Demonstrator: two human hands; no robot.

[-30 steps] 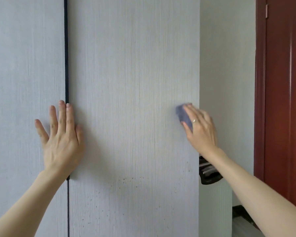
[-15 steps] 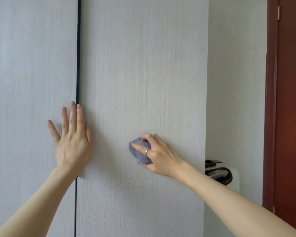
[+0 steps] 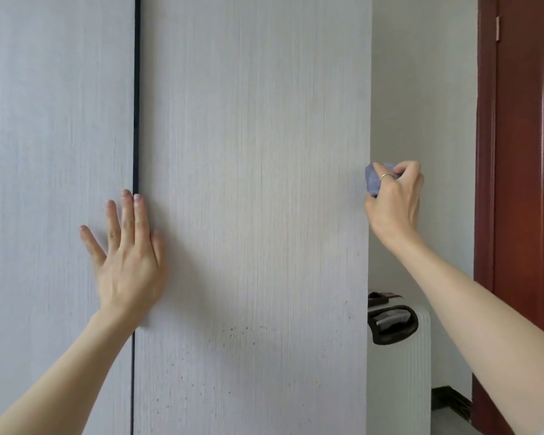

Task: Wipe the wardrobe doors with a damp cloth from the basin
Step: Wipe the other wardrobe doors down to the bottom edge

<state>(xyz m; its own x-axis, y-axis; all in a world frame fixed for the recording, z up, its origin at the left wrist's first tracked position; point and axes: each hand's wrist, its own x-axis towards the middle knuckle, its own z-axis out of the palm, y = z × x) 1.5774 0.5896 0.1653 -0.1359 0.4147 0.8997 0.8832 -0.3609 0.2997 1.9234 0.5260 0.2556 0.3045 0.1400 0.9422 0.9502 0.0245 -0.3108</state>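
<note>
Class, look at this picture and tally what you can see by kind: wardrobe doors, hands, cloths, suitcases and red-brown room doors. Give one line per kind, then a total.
Wardrobe doors: 2, the left door and the right door
Hands: 2, the left hand and the right hand
Cloths: 1, the purple cloth
Suitcases: 1, the white suitcase
Red-brown room doors: 1, the red-brown door
Total: 7

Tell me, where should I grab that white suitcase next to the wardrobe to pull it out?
Probably by the black handle on top of the white suitcase, reaching from above. It arches up off the top, leaving room for fingers underneath. The ribbed sides look smooth, with nothing to hold, and the wardrobe door hides its left side.
</note>
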